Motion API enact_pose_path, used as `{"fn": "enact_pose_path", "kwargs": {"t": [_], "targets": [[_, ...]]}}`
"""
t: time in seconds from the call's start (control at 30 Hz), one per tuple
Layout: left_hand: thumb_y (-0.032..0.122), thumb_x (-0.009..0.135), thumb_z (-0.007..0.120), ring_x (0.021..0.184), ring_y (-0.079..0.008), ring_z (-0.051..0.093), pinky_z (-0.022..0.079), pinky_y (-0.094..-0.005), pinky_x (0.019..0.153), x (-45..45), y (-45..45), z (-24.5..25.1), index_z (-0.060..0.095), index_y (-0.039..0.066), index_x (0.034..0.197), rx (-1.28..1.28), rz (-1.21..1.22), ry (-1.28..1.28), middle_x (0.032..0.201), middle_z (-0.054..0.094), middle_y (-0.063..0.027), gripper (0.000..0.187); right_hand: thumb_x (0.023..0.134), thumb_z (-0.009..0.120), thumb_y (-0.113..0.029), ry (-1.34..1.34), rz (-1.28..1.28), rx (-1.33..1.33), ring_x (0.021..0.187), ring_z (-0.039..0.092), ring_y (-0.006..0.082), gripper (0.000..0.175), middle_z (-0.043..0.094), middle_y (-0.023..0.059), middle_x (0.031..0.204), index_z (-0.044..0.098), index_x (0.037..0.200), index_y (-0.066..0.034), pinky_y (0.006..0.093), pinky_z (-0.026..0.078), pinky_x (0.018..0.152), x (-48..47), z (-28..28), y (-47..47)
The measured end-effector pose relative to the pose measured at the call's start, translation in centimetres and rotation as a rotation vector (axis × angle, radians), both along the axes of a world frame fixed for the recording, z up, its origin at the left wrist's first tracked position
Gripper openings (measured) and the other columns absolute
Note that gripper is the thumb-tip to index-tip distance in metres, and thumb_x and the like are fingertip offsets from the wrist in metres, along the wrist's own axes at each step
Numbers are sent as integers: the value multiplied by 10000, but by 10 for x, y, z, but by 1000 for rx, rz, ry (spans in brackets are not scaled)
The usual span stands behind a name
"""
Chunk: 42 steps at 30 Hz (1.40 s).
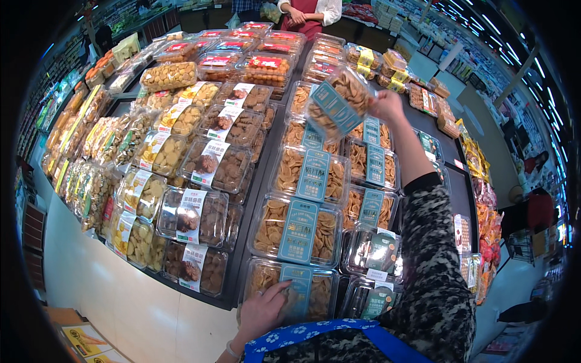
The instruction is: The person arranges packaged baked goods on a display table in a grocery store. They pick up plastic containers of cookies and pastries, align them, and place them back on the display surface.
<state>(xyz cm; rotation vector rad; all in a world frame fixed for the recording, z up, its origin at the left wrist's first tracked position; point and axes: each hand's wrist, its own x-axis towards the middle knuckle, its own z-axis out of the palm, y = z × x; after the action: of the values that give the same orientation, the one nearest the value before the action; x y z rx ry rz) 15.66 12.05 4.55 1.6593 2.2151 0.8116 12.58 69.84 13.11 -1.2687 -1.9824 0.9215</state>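
Raised over the right part of the display, my right hand grips a clear plastic box of crisps with a teal label by its right end; the box is tilted. Beneath it run stacked boxes of the same kind, such as the large clear box. My left hand lies over the nearest teal-labelled box, fingers spread at its left half; whether it holds the box I cannot tell. Beside that box, on the right, is a dark clear-lidded box with a green label.
Cookie boxes with white labels are stacked to the left on the black display stand. Red-labelled boxes stand at the far side. Beyond them is a person in a red apron. Bagged snacks line the right edge.
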Motion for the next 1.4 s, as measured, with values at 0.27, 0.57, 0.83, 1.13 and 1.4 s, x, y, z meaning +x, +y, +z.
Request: {"fn": "enact_pose_path", "kwargs": {"t": [0.27,0.57,0.83,1.13,1.4], "targets": [[106,756,678,644,-212,617,520,-326,537,-1,2,2,564,83,799,0,19,-25,1262,629,53,125,860,598,-86,-615,573,768,983,655,330,249,688,155,1038,611,1108,-97,428,513,812,-32,95,-9],[189,754,733,824,-225,682,564,-354,657,2,4,8,669,125,1000,-255,75,-103,1269,639,53,262,967,575,-314,-443,586,440,1030,648,341,344,696,139,1123,614,1282,-181,422,513,886,-120,-56,-20],[178,752,737,787,-232,684,566,-347,644,1,9,12,673,120,1022,0,113,-66,1215,668,43,283,898,643,-506,-653,334,106,1010,656,341,527,696,176,1061,659,1159,-48,424,519,879,-38,-122,37],[174,748,740,772,-235,683,565,-342,638,1,11,11,673,118,1017,32,102,-59,1207,672,38,283,892,737,-324,-61,111,-638,643,586,151,310,589,21,753,605,891,-43,348,552,597,0,-120,3],[171,744,744,759,-237,683,564,-339,633,3,8,5,673,117,1012,48,102,-45,1199,675,34,282,932,653,-345,407,121,-420,532,537,132,288,585,32,728,570,841,-85,320,493,461,21,-109,3]]}}
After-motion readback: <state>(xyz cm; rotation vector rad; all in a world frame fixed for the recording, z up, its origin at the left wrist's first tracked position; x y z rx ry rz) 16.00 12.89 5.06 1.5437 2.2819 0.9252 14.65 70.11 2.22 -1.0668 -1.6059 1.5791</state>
